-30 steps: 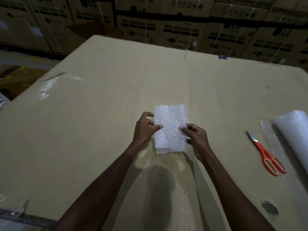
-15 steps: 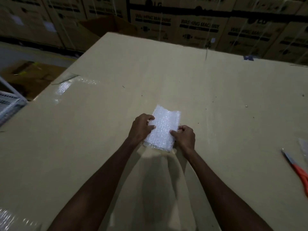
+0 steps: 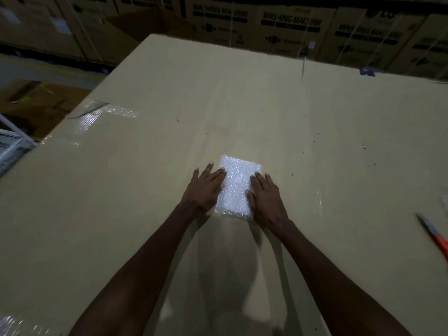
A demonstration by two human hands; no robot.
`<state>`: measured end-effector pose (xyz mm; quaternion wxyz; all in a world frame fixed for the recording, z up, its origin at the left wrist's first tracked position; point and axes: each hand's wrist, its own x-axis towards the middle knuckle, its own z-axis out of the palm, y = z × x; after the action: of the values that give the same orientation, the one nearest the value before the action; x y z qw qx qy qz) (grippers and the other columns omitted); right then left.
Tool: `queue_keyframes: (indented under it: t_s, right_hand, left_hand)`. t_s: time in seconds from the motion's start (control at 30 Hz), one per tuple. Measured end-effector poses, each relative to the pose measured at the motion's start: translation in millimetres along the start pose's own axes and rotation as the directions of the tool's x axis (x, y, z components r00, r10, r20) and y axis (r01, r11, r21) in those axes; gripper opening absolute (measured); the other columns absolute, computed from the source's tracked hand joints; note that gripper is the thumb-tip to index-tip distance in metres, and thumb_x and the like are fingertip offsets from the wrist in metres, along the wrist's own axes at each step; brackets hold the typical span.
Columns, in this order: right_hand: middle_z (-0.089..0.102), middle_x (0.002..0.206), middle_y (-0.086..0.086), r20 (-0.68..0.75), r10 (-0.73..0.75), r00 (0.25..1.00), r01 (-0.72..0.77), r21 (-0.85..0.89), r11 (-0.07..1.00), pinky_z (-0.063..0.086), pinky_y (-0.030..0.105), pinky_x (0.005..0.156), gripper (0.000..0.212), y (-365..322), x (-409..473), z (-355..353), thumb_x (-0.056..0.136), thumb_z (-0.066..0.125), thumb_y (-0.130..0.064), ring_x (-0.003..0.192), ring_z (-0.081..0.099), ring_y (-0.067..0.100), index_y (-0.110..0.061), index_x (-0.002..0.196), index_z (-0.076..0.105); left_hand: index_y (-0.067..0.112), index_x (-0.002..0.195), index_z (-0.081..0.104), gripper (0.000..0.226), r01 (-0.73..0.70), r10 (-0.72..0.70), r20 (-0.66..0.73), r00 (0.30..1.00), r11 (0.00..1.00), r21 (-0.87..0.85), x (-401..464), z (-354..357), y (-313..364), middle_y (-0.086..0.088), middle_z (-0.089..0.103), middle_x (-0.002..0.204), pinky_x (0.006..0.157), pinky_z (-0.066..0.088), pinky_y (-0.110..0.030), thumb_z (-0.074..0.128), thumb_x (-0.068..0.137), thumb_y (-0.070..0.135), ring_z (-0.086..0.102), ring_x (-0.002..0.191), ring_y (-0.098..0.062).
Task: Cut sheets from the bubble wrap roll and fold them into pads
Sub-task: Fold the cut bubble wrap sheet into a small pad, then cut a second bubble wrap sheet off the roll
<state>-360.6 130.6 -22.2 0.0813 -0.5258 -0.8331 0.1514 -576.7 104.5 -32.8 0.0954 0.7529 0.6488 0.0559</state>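
Pad: I saw it lying flat on the cardboard top, near the middle, its short edges facing toward and away from me.
Left hand: fingers straight, I pressed down on the pad's left edge.
Right hand: fingers straight, flat on the pad's right edge.
Room: bare cardboard lay wide on all sides of the pad; the top's left edge stood well apart.
Scissors: cut off by the right border, well apart.
Boxes: closed cartons stood beyond the far edge; I couldn't see inside.

a warehouse: stacked washing machine cartons.
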Motion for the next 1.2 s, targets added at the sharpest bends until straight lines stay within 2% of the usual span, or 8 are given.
queue_keyframes:
  t_s: [0.17, 0.37, 0.47, 0.63, 0.8, 1.0, 1.1, 1.2]
  right_hand:
    - [0.029, 0.161, 0.020, -0.045, -0.041, 0.998, 0.045, 0.072, 0.996, 0.028, 0.053, 0.117, 0.064, 3, -21, -19, 0.102, 0.032, -0.043, 0.149, 0.025, 0.038, -0.002, 0.152, 0.033]
    - [0.039, 0.155, 0.023, -0.113, -0.008, 0.994, 0.016, 0.069, 0.997, 0.036, 0.052, 0.114, 0.068, 30, -84, -41, 0.099, 0.034, -0.046, 0.144, 0.036, 0.040, 0.001, 0.147, 0.042]
    - [0.039, 0.155, 0.023, -0.168, 0.040, 0.985, -0.031, 0.055, 0.998, 0.036, 0.047, 0.113, 0.067, 55, -127, -53, 0.100, 0.037, -0.046, 0.143, 0.038, 0.038, 0.000, 0.148, 0.042]
    - [0.035, 0.158, 0.017, -0.216, 0.156, 0.964, -0.151, 0.040, 0.988, 0.031, 0.041, 0.116, 0.072, 107, -202, -81, 0.098, 0.029, -0.053, 0.147, 0.032, 0.032, -0.004, 0.150, 0.039]
    - [0.041, 0.154, 0.018, -0.278, 0.204, 0.938, -0.208, 0.018, 0.978, 0.039, 0.044, 0.112, 0.071, 174, -268, -117, 0.098, 0.033, -0.053, 0.143, 0.038, 0.033, -0.004, 0.148, 0.042]
    - [0.057, 0.131, 0.025, -0.446, 0.154, 0.882, -0.207, -0.074, 0.976, 0.052, 0.050, 0.093, 0.049, 267, -343, -163, 0.092, 0.062, -0.024, 0.117, 0.058, 0.042, 0.003, 0.132, 0.055]
    - [0.058, 0.129, 0.025, -0.501, 0.126, 0.856, -0.220, -0.133, 0.966, 0.052, 0.049, 0.091, 0.047, 307, -369, -185, 0.084, 0.069, -0.013, 0.114, 0.058, 0.043, 0.004, 0.127, 0.057]
    - [0.059, 0.127, 0.026, -0.465, 0.162, 0.870, -0.274, -0.184, 0.944, 0.050, 0.052, 0.092, 0.051, 346, -393, -201, 0.077, 0.074, -0.011, 0.117, 0.056, 0.046, 0.005, 0.123, 0.057]
  left_hand:
    - [0.015, 0.153, 0.033, 0.072, -0.038, 0.026, -0.098, 0.995, 0.993, -0.116, -5, -8, 12, 0.002, 0.027, 0.162, 0.120, 0.011, -0.054, 0.010, 0.098, 0.054, 0.009, 0.152, -0.018]
    - [0.012, 0.146, 0.045, 0.059, -0.200, 0.173, -0.200, 0.964, 0.972, -0.120, -23, 9, 89, -0.002, 0.040, 0.156, 0.120, 0.018, -0.054, 0.026, 0.102, 0.046, 0.022, 0.150, -0.021]
    - [0.015, 0.147, 0.045, 0.056, -0.234, 0.195, -0.224, 0.955, 0.958, -0.163, -36, 24, 138, -0.001, 0.040, 0.155, 0.122, 0.014, -0.051, 0.027, 0.104, 0.045, 0.023, 0.149, -0.018]
    - [0.014, 0.147, 0.044, 0.053, -0.289, 0.239, -0.234, 0.942, 0.935, -0.207, -50, 52, 209, 0.000, 0.042, 0.154, 0.118, 0.023, -0.052, 0.032, 0.103, 0.041, 0.025, 0.149, -0.018]
    - [0.014, 0.145, 0.047, 0.050, -0.347, 0.287, -0.272, 0.918, 0.915, -0.206, -53, 79, 291, -0.001, 0.045, 0.152, 0.117, 0.025, -0.050, 0.040, 0.102, 0.038, 0.031, 0.146, -0.018]
    - [0.012, 0.144, 0.048, 0.051, -0.391, 0.337, -0.250, 0.908, 0.895, -0.215, -61, 102, 427, -0.004, 0.047, 0.151, 0.117, 0.027, -0.052, 0.042, 0.100, 0.038, 0.037, 0.143, -0.020]
    - [0.014, 0.144, 0.048, 0.054, -0.436, 0.398, -0.216, 0.891, 0.884, -0.168, -59, 117, 485, -0.003, 0.046, 0.151, 0.116, 0.025, -0.052, 0.042, 0.098, 0.043, 0.036, 0.143, -0.021]
    - [0.015, 0.148, 0.041, 0.057, -0.396, 0.387, -0.084, 0.918, 0.906, -0.148, -53, 124, 540, -0.003, 0.035, 0.158, 0.118, 0.019, -0.055, 0.043, 0.099, 0.045, 0.024, 0.149, -0.022]
